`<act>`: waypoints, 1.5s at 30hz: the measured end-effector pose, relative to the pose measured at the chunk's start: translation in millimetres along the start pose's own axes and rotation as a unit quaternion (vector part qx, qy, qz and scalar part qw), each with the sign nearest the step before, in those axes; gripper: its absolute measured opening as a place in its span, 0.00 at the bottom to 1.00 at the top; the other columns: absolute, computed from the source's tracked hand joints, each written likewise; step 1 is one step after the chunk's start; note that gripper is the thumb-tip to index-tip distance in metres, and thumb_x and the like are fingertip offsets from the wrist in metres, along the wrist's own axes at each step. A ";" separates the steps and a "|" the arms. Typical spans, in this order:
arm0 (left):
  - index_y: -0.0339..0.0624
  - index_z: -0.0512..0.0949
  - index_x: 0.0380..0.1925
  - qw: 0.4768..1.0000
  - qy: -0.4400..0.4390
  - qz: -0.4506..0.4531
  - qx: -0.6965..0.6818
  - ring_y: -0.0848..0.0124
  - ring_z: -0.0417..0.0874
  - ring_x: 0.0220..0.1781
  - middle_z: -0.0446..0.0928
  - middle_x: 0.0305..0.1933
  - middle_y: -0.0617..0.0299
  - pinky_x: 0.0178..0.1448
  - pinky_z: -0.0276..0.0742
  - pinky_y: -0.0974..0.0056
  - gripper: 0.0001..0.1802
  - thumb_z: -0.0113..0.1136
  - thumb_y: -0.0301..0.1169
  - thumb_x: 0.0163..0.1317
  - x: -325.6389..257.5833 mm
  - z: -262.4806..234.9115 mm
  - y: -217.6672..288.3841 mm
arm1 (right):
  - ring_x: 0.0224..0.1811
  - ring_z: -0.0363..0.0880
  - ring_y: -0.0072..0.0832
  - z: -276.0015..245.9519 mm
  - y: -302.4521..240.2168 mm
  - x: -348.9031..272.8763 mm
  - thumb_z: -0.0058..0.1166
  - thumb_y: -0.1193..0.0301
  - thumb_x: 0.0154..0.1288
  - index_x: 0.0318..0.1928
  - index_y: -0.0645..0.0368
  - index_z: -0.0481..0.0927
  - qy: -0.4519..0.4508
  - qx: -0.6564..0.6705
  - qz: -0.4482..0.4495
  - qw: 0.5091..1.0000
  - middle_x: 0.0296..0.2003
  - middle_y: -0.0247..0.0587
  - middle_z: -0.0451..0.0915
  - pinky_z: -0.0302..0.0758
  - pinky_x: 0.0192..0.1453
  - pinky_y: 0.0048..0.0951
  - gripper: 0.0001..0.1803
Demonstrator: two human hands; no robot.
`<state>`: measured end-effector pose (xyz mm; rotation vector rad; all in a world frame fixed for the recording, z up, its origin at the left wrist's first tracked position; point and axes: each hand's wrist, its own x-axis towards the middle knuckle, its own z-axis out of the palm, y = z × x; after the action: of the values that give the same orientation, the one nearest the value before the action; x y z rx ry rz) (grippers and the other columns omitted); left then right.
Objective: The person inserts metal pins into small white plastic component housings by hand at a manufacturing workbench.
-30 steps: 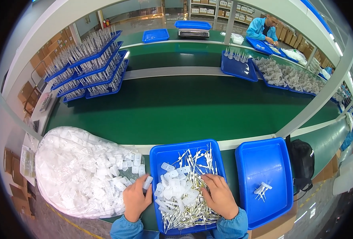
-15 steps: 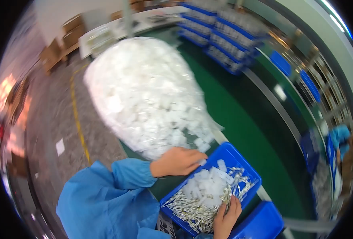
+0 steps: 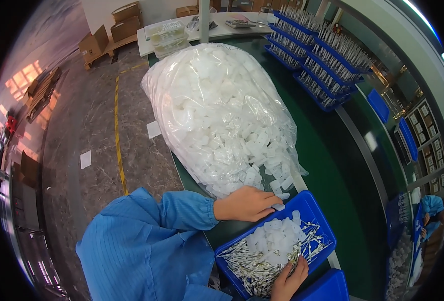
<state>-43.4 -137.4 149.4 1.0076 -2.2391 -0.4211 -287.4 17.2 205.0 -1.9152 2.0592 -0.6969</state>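
My left hand (image 3: 247,203) rests at the mouth of a large clear plastic bag (image 3: 217,105) full of small white plastic pieces, fingers curled over a white piece (image 3: 278,206) at the rim of a blue tray (image 3: 309,205). The tray holds a heap of white pieces (image 3: 274,241) and many thin metal-tipped parts (image 3: 247,263). My right hand (image 3: 288,281) lies in the tray's near corner on the thin parts, fingers bent; what it grips is hidden.
A second blue tray (image 3: 329,288) sits right of the first. A green conveyor belt (image 3: 327,165) runs past. Stacked blue trays of upright parts (image 3: 322,55) stand at the far end. Another person in blue (image 3: 430,210) works at far right. Cardboard boxes (image 3: 109,32) sit on the floor.
The view has swung further left and steadied. My left hand has moved from the bag's opening to the tray's rim. My right hand stays in the tray's near corner.
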 end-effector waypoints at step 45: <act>0.45 0.78 0.50 0.996 0.048 -0.055 0.045 0.57 0.83 0.29 0.80 0.32 0.57 0.32 0.77 0.57 0.19 0.67 0.31 0.57 11.1 8.1 6.8 | 0.57 0.72 0.51 16.9 22.7 3.4 0.57 0.74 0.63 0.56 0.68 0.75 0.080 0.047 0.035 0.995 0.55 0.54 0.74 0.70 0.62 0.43 0.22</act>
<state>-58.2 -141.1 151.6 1.1760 -2.1401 -0.3149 -299.2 11.4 179.8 -1.7805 2.1333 -0.9411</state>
